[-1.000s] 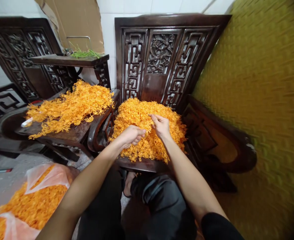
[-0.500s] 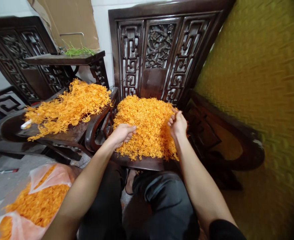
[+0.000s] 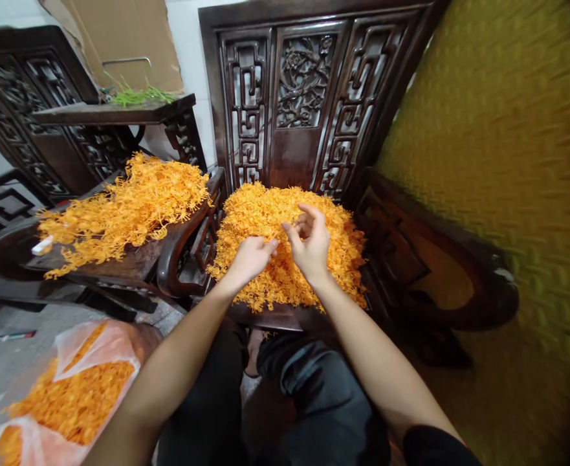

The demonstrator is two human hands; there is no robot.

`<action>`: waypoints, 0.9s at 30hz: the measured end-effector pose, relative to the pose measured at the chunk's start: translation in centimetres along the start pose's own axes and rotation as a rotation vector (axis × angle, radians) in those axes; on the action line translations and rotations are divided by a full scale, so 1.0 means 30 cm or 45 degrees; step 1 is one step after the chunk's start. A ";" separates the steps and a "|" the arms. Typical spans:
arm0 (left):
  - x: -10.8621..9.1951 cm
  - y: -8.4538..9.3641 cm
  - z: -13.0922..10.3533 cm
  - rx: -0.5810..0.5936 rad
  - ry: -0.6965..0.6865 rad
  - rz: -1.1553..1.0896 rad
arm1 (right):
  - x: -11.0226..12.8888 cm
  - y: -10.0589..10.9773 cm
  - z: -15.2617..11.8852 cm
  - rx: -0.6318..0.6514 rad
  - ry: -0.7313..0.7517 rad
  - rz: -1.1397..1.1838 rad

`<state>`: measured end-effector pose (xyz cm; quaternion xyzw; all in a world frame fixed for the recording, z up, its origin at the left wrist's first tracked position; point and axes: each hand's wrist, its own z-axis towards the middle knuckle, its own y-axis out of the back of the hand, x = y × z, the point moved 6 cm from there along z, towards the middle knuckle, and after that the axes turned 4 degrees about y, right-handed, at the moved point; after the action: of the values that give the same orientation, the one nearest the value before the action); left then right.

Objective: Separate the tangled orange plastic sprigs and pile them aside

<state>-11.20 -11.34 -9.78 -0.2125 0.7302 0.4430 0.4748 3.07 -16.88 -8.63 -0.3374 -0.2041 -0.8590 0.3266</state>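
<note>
A wide heap of small orange plastic pieces with thin curled prongs (image 3: pixel 246 210) covers the seat of a dark carved wooden chair (image 3: pixel 292 158). Over the middle of this heap, my left hand (image 3: pixel 252 262) is closed, thumb pressed against the curled fingers. Whatever it pinches blends into the orange behind it. Just to its right, my right hand (image 3: pixel 310 243) is raised above the pieces. Its thumb and forefinger are apart, the other fingers bent, and nothing shows between them. The two hands are close together but not touching.
Linked orange pieces (image 3: pixel 143 204) lie piled on a second wooden chair at left. Green strands (image 3: pixel 142 96) rest on a small side table (image 3: pixel 114 115). On the floor at lower left, a translucent bag (image 3: pixel 120 343) holds more orange parts. A yellow-green textured sheet (image 3: pixel 498 162) stands at right.
My right hand has swung left from the heap's right edge to beside my left hand, its thumb and forefinger now apart. My left hand has moved slightly right and stayed closed.
</note>
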 end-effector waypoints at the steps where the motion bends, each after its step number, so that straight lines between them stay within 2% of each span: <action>1: 0.002 -0.003 0.001 0.008 -0.006 -0.006 | 0.000 0.001 -0.002 -0.026 -0.021 0.019; 5: 0.005 -0.001 -0.002 0.016 -0.005 0.001 | -0.030 -0.011 0.003 -0.066 -0.244 0.320; 7: -0.002 0.002 -0.015 0.048 -0.008 -0.012 | -0.069 0.005 0.027 -0.110 -0.327 0.429; 9: -0.008 0.003 -0.037 0.113 -0.001 -0.076 | -0.138 0.065 0.063 -0.248 -0.377 0.475; 12: 0.008 0.003 -0.069 0.212 0.078 -0.256 | -0.288 0.219 0.088 -0.616 -0.460 0.485; 13: 0.019 0.003 -0.074 0.237 0.108 -0.323 | -0.332 0.265 0.084 -0.693 -0.470 0.432; 14: 0.030 0.003 -0.075 0.260 0.131 -0.387 | -0.367 0.297 0.078 -0.693 -0.474 0.333; 15: 0.040 0.003 -0.073 0.281 0.142 -0.441 | -0.389 0.311 0.072 -0.592 -0.468 0.177; 17: 0.054 0.005 -0.059 0.300 0.137 -0.493 | -0.403 0.290 0.055 -0.259 -0.428 -0.177; 19: 0.061 0.015 -0.039 0.264 0.100 -0.402 | -0.381 0.242 0.035 0.021 -0.377 -0.409; 20: 0.060 0.022 -0.030 0.224 0.066 -0.290 | -0.352 0.224 0.032 0.083 -0.338 -0.459; 22: 0.046 0.041 -0.019 0.102 -0.045 0.049 | -0.255 0.211 0.046 0.030 -0.190 -0.454; 25: -0.001 0.061 -0.028 -0.102 -0.283 0.617 | -0.069 0.232 0.074 -0.209 0.050 -0.297; 26: -0.015 0.063 -0.037 -0.154 -0.348 0.773 | -0.017 0.233 0.077 -0.230 0.078 -0.216; 27: -0.027 0.063 -0.046 -0.188 -0.396 0.906 | 0.025 0.221 0.079 -0.172 0.072 -0.157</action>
<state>-12.90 -11.63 -8.01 0.0899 0.6437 0.6582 0.3799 8.35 -20.51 -5.59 -0.3209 -0.1568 -0.8985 0.2554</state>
